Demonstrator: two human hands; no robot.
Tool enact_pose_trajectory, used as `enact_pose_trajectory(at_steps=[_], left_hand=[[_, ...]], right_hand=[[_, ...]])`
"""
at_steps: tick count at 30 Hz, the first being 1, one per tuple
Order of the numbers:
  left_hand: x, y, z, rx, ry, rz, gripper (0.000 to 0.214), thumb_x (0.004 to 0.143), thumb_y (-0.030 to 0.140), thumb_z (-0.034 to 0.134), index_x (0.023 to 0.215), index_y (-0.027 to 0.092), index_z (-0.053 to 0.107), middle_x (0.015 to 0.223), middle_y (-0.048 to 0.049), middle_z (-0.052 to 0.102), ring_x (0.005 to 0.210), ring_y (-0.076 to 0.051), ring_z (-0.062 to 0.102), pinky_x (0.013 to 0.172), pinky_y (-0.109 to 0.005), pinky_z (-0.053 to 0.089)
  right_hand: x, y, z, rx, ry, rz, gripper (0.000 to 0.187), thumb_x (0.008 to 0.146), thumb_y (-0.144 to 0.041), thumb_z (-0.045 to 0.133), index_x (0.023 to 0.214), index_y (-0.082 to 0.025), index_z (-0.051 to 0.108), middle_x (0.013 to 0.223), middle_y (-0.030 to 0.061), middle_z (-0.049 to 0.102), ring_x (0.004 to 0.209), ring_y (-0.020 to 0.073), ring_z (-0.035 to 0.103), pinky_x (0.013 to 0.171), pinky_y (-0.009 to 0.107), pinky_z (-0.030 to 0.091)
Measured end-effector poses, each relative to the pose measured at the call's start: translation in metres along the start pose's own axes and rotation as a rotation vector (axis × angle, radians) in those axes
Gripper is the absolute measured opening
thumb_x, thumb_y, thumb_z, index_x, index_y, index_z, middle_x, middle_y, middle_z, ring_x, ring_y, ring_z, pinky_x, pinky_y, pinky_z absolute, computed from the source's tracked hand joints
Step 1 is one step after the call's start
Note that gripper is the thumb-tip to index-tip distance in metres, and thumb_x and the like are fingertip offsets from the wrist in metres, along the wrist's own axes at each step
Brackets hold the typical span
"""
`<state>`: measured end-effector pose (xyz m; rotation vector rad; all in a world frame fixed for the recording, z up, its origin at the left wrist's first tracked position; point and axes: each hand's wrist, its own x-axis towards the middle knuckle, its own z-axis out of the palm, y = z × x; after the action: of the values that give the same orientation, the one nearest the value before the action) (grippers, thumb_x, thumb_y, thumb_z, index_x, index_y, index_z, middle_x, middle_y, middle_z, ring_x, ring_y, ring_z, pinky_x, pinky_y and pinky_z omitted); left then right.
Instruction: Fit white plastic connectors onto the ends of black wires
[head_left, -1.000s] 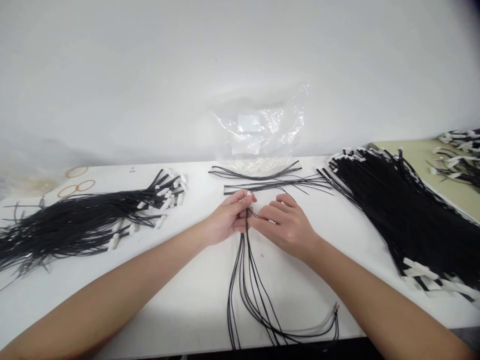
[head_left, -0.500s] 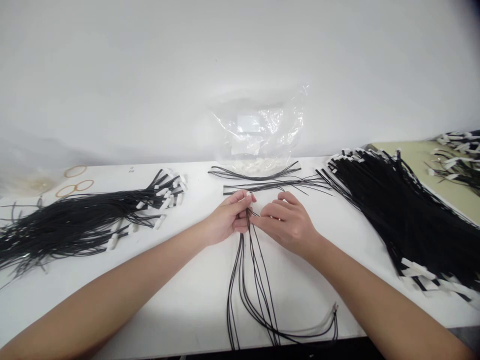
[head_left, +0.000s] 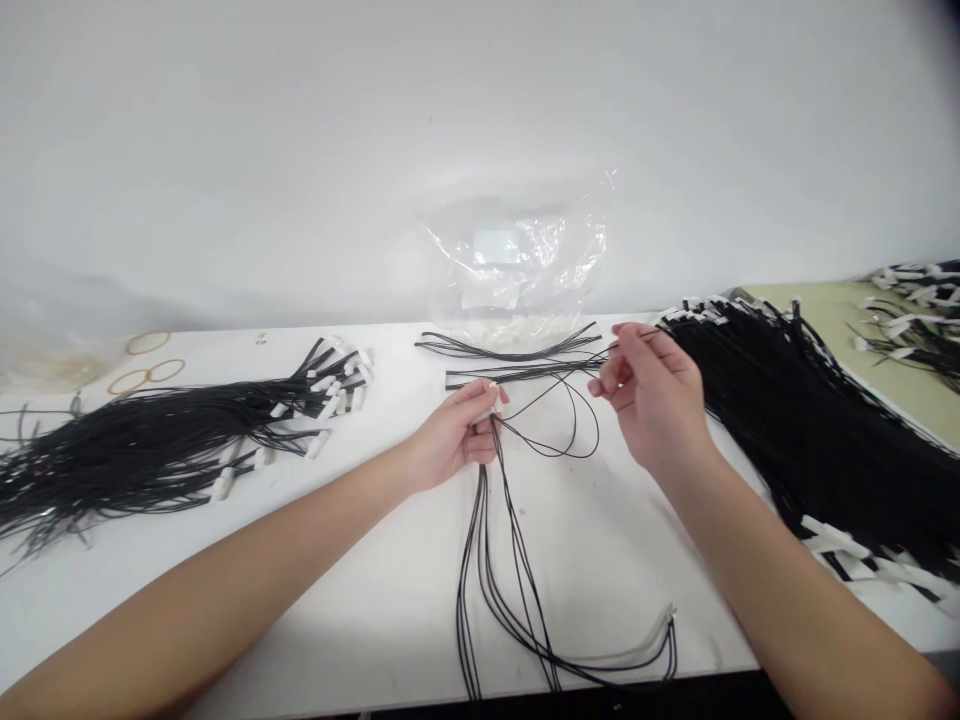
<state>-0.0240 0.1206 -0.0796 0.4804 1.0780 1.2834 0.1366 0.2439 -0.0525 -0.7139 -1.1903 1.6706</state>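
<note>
My left hand [head_left: 459, 435] is closed around a small white connector [head_left: 489, 407] and the top of a bundle of thin black wires [head_left: 491, 570] that trails toward the table's front edge. My right hand [head_left: 651, 395] is raised to the right of it, its fingers pinched on one black wire [head_left: 559, 425] that loops back to the left hand. A few loose black wires [head_left: 517, 362] lie on the table just beyond both hands.
A heap of black wires with white connectors [head_left: 172, 435] lies at the left, a larger black pile [head_left: 817, 420] at the right. A clear plastic bag of white parts [head_left: 517, 275] leans on the wall. Rubber bands [head_left: 148, 360] sit far left. A yellowish table [head_left: 847, 320] adjoins right.
My right hand has moved away from the left hand, up and to the right, drawing one black wire out into a loop. The left hand has stayed put.
</note>
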Motion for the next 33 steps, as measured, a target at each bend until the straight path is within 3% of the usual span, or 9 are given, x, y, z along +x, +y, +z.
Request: enact_pose_trajectory(at_steps=[4, 10, 14, 17, 19, 22, 26, 29, 33], left_hand=[[0.0, 0.0, 0.0, -0.001, 0.001, -0.001, 0.021, 0.082, 0.04, 0.055, 0.083, 0.02, 0.047, 0.061, 0.0048, 0.027, 0.042, -0.002, 0.025, 0.04, -0.016, 0.017], [-0.001, 0.0, -0.001, 0.015, 0.002, -0.003, 0.02, 0.082, 0.038, 0.055, 0.084, 0.02, 0.047, 0.064, 0.0039, 0.029, 0.043, -0.002, 0.026, 0.04, -0.016, 0.017], [-0.002, 0.001, 0.001, 0.017, -0.002, -0.004, 0.019, 0.082, 0.038, 0.054, 0.084, 0.021, 0.046, 0.063, 0.0045, 0.026, 0.043, -0.002, 0.025, 0.04, -0.016, 0.017], [-0.002, 0.001, 0.001, 0.023, -0.007, -0.006, 0.02, 0.082, 0.039, 0.055, 0.084, 0.021, 0.046, 0.06, 0.0054, 0.021, 0.042, -0.002, 0.024, 0.041, -0.016, 0.017], [-0.002, 0.001, 0.001, 0.026, -0.008, -0.003, 0.021, 0.081, 0.039, 0.056, 0.084, 0.021, 0.047, 0.059, 0.0059, 0.019, 0.042, -0.003, 0.023, 0.041, -0.016, 0.017], [-0.002, 0.001, 0.001, 0.027, -0.011, 0.006, 0.021, 0.082, 0.039, 0.056, 0.084, 0.021, 0.047, 0.058, 0.0059, 0.02, 0.042, -0.002, 0.022, 0.04, -0.016, 0.017], [-0.003, 0.001, 0.001, 0.022, -0.021, 0.005, 0.021, 0.081, 0.039, 0.056, 0.083, 0.02, 0.047, 0.058, 0.0059, 0.021, 0.042, -0.002, 0.021, 0.04, -0.016, 0.017], [-0.003, 0.001, 0.001, 0.015, -0.027, 0.001, 0.021, 0.081, 0.039, 0.057, 0.083, 0.02, 0.049, 0.057, 0.0061, 0.021, 0.042, -0.002, 0.022, 0.04, -0.015, 0.018], [-0.002, 0.0, 0.001, 0.016, -0.044, 0.007, 0.021, 0.08, 0.038, 0.059, 0.081, 0.018, 0.051, 0.057, 0.0056, 0.024, 0.042, -0.002, 0.024, 0.041, -0.015, 0.018]], right_hand=[[0.014, -0.018, -0.018, 0.134, 0.173, 0.013, 0.02, 0.071, -0.032, 0.067, 0.083, -0.02, 0.055, 0.066, -0.0078, 0.045, 0.046, 0.0027, 0.042, 0.047, 0.021, 0.043], [0.025, -0.033, -0.038, 0.314, 0.33, -0.092, 0.014, 0.082, -0.035, 0.056, 0.087, -0.023, 0.057, 0.065, -0.0077, 0.047, 0.05, 0.0028, 0.046, 0.052, 0.021, 0.047], [0.027, -0.042, -0.04, 0.491, 0.301, -0.077, 0.013, 0.085, -0.034, 0.053, 0.08, -0.023, 0.058, 0.071, -0.007, 0.054, 0.064, 0.0024, 0.054, 0.062, 0.018, 0.051], [0.023, -0.048, -0.035, 0.525, 0.198, -0.013, 0.01, 0.086, -0.028, 0.051, 0.084, -0.023, 0.06, 0.068, -0.0076, 0.055, 0.052, -0.0005, 0.046, 0.047, 0.012, 0.044], [0.018, -0.048, -0.03, 0.386, 0.119, 0.002, 0.01, 0.082, -0.027, 0.056, 0.089, -0.024, 0.062, 0.067, -0.0074, 0.054, 0.044, -0.0005, 0.037, 0.037, 0.013, 0.034], [0.008, -0.039, -0.022, 0.028, -0.009, -0.056, 0.018, 0.072, -0.025, 0.066, 0.09, -0.025, 0.065, 0.067, -0.0051, 0.055, 0.043, 0.0013, 0.033, 0.036, 0.018, 0.027], [-0.008, -0.02, -0.012, -0.365, -0.223, -0.199, 0.01, 0.07, -0.024, 0.065, 0.08, -0.023, 0.069, 0.07, 0.0001, 0.061, 0.046, 0.004, 0.038, 0.04, 0.021, 0.03], [-0.017, -0.012, -0.005, -0.665, -0.414, -0.413, 0.008, 0.073, -0.019, 0.06, 0.073, -0.021, 0.068, 0.061, -0.0001, 0.056, 0.052, 0.0067, 0.043, 0.046, 0.023, 0.034], [-0.021, -0.007, 0.0, -0.835, -0.497, -0.586, 0.012, 0.073, -0.015, 0.055, 0.072, -0.02, 0.066, 0.056, -0.0021, 0.049, 0.052, 0.0061, 0.04, 0.048, 0.021, 0.032]])
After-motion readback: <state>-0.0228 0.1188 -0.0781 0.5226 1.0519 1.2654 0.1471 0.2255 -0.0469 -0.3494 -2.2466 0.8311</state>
